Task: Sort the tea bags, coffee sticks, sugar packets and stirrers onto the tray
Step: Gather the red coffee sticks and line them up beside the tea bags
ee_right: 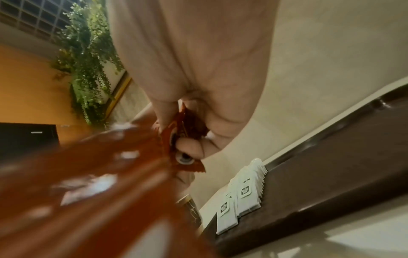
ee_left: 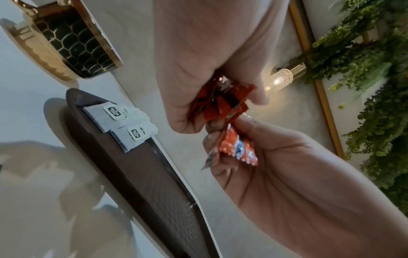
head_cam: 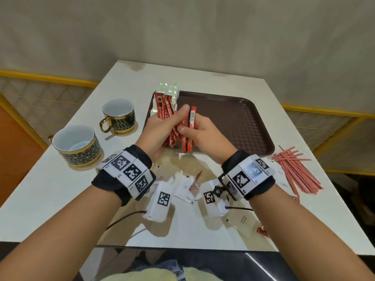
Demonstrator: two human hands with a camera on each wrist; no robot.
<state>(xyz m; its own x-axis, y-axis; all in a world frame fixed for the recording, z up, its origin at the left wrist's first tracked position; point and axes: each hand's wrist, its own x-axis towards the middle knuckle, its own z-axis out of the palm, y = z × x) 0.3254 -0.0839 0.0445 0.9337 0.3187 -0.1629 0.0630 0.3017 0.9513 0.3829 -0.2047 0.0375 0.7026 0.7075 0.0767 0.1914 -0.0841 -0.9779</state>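
Observation:
My left hand [head_cam: 162, 126] grips a bundle of red coffee sticks [head_cam: 165, 110] above the near left part of the brown tray [head_cam: 239, 120]. My right hand [head_cam: 199, 128] holds a few more red coffee sticks [head_cam: 189, 128] upright just beside them. In the left wrist view the stick ends [ee_left: 223, 103] stick out of my left fist, and the right hand [ee_left: 253, 157] pinches its own sticks [ee_left: 236, 148] below. White tea bags [ee_left: 119, 125] lie stacked in the tray's far left corner. White sugar packets [head_cam: 187, 187] lie on the table under my wrists. Red stirrers [head_cam: 294, 169] lie piled at the right.
Two black and gold cups [head_cam: 119, 116] [head_cam: 76, 145] stand on the white table [head_cam: 50, 189] left of the tray. A red packet [head_cam: 262, 229] lies near the table's right front edge. Most of the tray's floor is bare. A wall with hanging plants [ee_left: 364, 69] stands behind.

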